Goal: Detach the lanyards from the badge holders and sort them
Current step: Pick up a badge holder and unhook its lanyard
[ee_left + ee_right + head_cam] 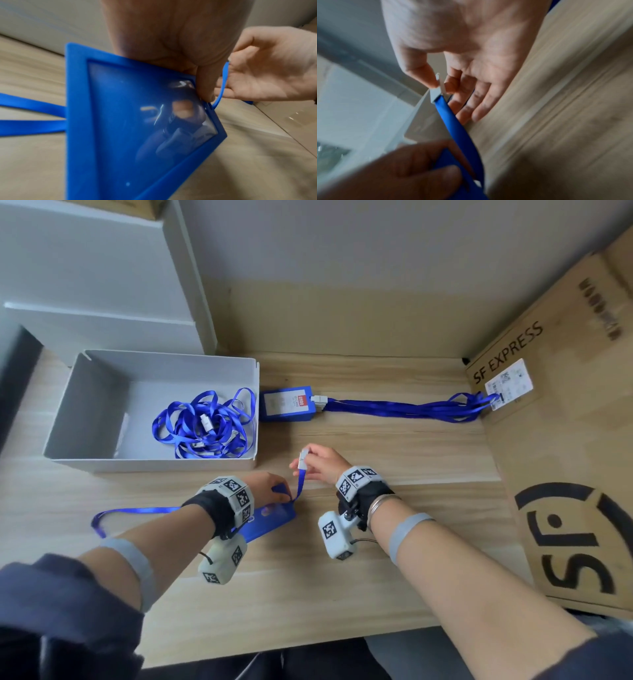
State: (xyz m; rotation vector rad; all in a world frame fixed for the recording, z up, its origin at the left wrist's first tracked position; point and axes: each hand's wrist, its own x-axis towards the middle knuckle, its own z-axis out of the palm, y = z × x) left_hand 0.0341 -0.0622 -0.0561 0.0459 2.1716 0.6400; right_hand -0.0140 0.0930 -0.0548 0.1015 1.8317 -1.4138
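1. The badge holder [270,520] in hand lies low at the worktop's centre, about 6 o'clock from the grey bin [85,405], partly under the left wrist. Its clear window faces the left wrist camera.
2. Its lanyard [137,510] runs through the slot at the holder's corner: one stretch rises toward 1 o'clock to the white clip [302,458], and the rest trails off to 9 o'clock across the worktop [394,577].
3. The left hand [265,489] has its fingers curled on the holder's top edge beside the slot and pins it down.
4. The right hand [322,463] pinches the white clip between thumb and forefinger, with the other fingers loosely spread.
5. Loose lanyards [205,424] already lie tangled in the bin. At 12 o'clock, more badge holders [286,404] sit stacked, with their straps stretched toward 3 o'clock to a cardboard box [565,440].
6. Risks, as I judge them:
   - The clip may catch in the narrow slot if it is pulled at an angle.
   - A hard tug could drag the holder from under the left fingers.
   - The trailing loop could snag on the left wrist gear.
   - The small clip could slip from the pinch.
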